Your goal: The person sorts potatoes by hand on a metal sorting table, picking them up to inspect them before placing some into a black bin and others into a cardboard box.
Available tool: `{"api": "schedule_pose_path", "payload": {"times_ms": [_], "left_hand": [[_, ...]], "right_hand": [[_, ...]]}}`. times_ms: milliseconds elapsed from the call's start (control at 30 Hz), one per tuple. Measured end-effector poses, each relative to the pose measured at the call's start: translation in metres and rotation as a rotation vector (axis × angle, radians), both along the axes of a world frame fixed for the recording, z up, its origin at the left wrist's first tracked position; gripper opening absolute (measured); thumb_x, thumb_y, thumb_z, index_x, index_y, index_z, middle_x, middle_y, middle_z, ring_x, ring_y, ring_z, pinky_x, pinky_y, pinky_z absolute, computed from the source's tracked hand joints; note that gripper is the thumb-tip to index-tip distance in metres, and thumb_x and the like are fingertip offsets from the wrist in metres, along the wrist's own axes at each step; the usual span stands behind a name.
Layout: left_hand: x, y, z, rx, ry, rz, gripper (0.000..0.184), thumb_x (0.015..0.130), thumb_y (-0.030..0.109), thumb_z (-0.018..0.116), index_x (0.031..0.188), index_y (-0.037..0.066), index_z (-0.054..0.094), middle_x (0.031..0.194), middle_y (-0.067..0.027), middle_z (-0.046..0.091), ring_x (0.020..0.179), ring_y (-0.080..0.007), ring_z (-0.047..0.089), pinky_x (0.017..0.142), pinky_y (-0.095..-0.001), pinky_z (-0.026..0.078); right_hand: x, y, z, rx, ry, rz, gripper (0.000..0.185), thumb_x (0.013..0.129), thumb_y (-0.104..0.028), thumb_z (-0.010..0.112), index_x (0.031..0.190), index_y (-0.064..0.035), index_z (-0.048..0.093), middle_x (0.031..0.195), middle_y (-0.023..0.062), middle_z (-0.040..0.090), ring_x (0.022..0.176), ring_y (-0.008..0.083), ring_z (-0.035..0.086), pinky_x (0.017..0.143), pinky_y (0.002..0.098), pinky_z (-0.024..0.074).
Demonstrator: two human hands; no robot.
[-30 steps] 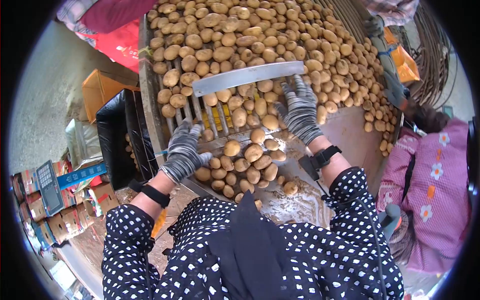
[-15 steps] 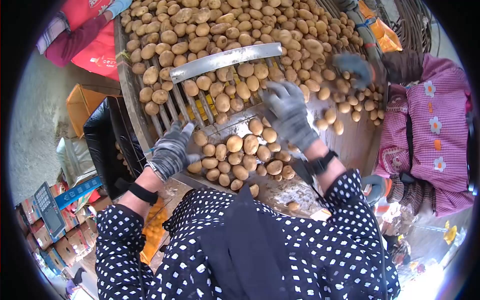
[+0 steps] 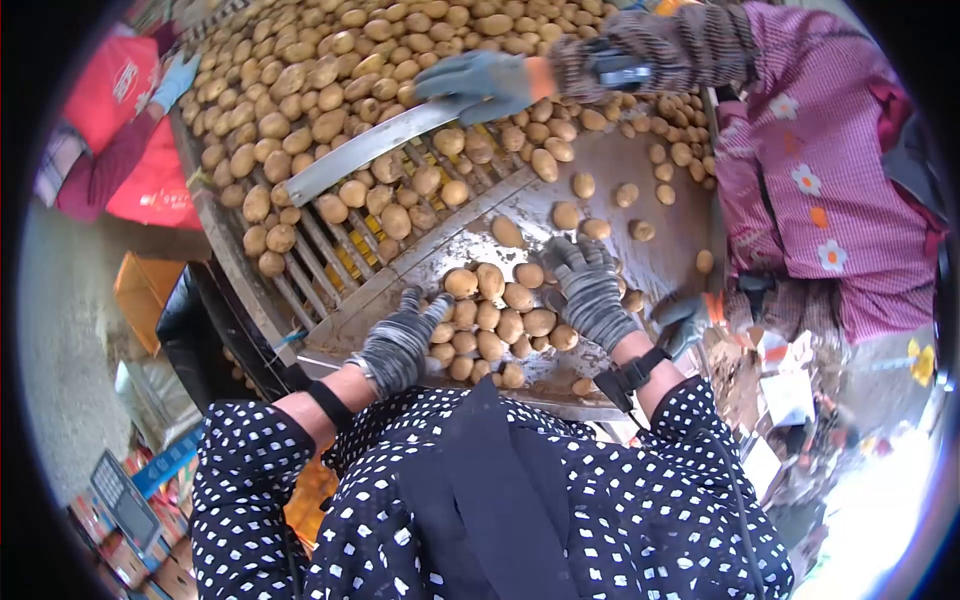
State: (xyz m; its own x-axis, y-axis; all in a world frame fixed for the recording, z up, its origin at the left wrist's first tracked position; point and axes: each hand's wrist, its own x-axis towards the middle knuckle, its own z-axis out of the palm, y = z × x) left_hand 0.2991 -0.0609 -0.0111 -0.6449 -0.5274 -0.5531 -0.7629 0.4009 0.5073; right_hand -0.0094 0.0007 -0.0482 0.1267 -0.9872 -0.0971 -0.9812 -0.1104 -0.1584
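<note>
Both of my hands wear grey striped gloves. My left hand (image 3: 399, 342) rests at the left side of a cluster of potatoes (image 3: 488, 317) on the metal tray (image 3: 400, 285), fingers apart and pointing up. At the cluster's right side, my right hand (image 3: 588, 290) lies with fingers spread, touching potatoes. Neither hand grips anything. Beyond them a curved metal plate (image 3: 365, 152) crosses the slatted rack (image 3: 318, 268), with a co-worker's blue-gloved hand (image 3: 475, 85) at its right end.
Many potatoes (image 3: 290, 85) cover the far rack. A co-worker in a pink checked garment (image 3: 800, 180) stands at the right, another gloved hand low beside the tray. A person in red (image 3: 125, 80) is at the upper left. A black-lined box (image 3: 195, 330) and a scale (image 3: 125, 500) are left.
My hands and the potato cluster have moved closer to me, away from the slats. The co-worker's arm now reaches across to the metal plate. The view has turned.
</note>
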Motion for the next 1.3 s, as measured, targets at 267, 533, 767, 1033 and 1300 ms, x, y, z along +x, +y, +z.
{"api": "schedule_pose_path", "payload": {"times_ms": [267,533,767,1033,1300], "left_hand": [[-0.066,-0.010,-0.032,-0.189,0.438,-0.278,0.062,0.083,0.021,0.068,0.138,0.007,0.045,0.140,-0.0263,0.045,0.128,-0.0404,0.047,0.101,-0.0439,0.046],[-0.010,-0.087,-0.025,-0.562,0.298,-0.069,0.053,0.073,0.015,0.075,0.123,0.003,0.060,0.138,-0.0252,0.048,0.125,-0.0421,0.047,0.107,-0.0474,0.039],[-0.088,-0.133,-0.054,-0.814,0.342,0.042,0.059,0.077,0.031,0.075,0.129,0.009,0.057,0.145,-0.0240,0.041,0.133,-0.0439,0.039,0.112,-0.0531,0.031],[-0.162,-0.186,0.005,-0.526,-0.198,0.087,0.091,0.075,0.052,0.075,0.151,0.022,0.035,0.156,-0.0172,0.029,0.141,-0.0380,0.031,0.116,-0.0597,0.016],[-0.155,-0.127,-0.026,-0.705,-0.018,-0.294,0.071,0.080,0.052,0.067,0.135,0.010,0.053,0.153,-0.0217,0.032,0.142,-0.0495,0.019,0.115,-0.0644,0.010]], "right_hand": [[0.011,0.009,0.033,-0.058,0.074,-0.299,0.046,0.080,-0.030,0.068,0.124,-0.0145,0.064,0.141,0.0122,0.049,0.130,0.0403,0.041,0.109,0.0542,0.0320],[-0.017,-0.108,-0.011,-0.326,0.023,-0.494,0.051,0.082,-0.035,0.067,0.129,-0.0170,0.059,0.143,0.0171,0.046,0.130,0.0419,0.041,0.110,0.0545,0.0314],[0.000,-0.074,-0.013,-0.116,0.079,-0.244,0.059,0.076,-0.035,0.074,0.129,-0.0138,0.058,0.136,0.0114,0.051,0.130,0.0363,0.042,0.111,0.0495,0.0322],[-0.062,-0.207,0.008,-0.109,-0.174,-0.265,0.053,0.080,-0.040,0.071,0.125,-0.0144,0.061,0.134,0.0152,0.053,0.127,0.0386,0.046,0.104,0.0494,0.0400],[-0.033,-0.177,-0.018,-0.117,-0.181,-0.068,0.041,0.083,-0.041,0.069,0.117,-0.0177,0.068,0.149,0.0153,0.040,0.136,0.0476,0.034,0.111,0.0555,0.0313]]}}
